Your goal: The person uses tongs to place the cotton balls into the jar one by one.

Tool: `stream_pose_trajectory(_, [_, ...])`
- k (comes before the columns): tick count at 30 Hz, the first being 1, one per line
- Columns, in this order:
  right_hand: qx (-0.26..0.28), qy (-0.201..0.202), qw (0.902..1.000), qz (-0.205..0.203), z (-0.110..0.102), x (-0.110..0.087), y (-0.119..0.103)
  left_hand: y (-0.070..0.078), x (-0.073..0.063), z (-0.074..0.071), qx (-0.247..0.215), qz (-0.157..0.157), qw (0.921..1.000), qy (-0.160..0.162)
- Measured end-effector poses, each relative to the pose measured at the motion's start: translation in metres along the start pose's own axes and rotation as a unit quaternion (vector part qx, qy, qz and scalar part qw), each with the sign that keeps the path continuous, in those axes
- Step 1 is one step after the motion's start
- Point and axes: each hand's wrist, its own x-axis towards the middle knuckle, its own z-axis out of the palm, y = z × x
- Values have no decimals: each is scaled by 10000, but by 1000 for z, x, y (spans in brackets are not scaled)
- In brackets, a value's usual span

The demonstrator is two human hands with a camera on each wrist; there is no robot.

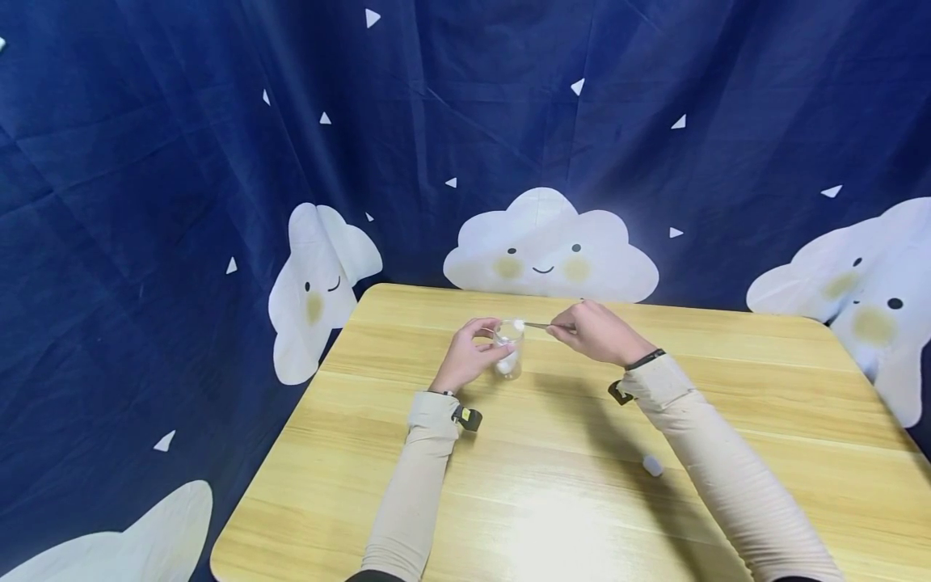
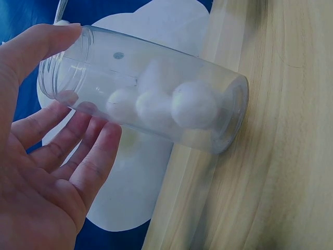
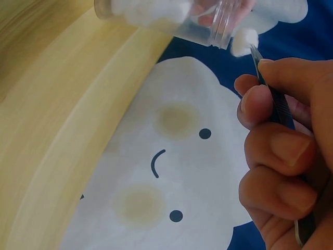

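Observation:
A clear jar (image 2: 166, 62) stands on the table with several white cotton balls (image 2: 195, 105) inside. My left hand (image 1: 469, 356) grips it near its open, threaded mouth, thumb on one side and fingers on the other. In my right hand (image 1: 598, 330) I pinch a pair of dark metal tweezers (image 3: 278, 101). Their tips hold a white cotton ball (image 3: 244, 41) right at the jar's rim, outside the threads in the right wrist view. Another white cotton ball (image 1: 652, 466) lies alone on the table, below my right forearm.
The light wooden table (image 1: 349, 453) has rounded corners and a bright glare patch near its front. Behind it and to the left hangs a dark blue curtain (image 1: 494, 97) printed with white clouds and small triangles. A wrist camera (image 1: 467, 418) sits on my left wrist.

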Motion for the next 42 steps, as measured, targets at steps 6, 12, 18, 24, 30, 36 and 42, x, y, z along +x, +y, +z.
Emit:
stream_pose_trajectory(6, [13,-9,10000,92,-1,0,-1,0,0,0,51,-12,10000,27])
stream_pose_trajectory(12, [34,-52,9997,230,-5,-2,-2,1,0,0,63,-33,10000,42])
stream_pose_trajectory(18, [108,-52,9993,345,-8,-6,-5,2,-1,-1,45,-61,10000,35])
stream_pose_trajectory(24, [171,-6,9985,515,-9,-14,-5,3,-1,-1,13,-63,10000,30])
stream_pose_trajectory(30, [251,32,9976,642,-11,-24,-5,3,-2,-1,38,-93,9999,60])
stream_pose_trajectory(36, [259,-40,9966,776,-10,-36,-3,3,-1,0,22,-66,10000,56])
stream_pose_trajectory(42, [213,66,9961,848,-9,-49,-3,2,-1,1,22,-81,10000,53])
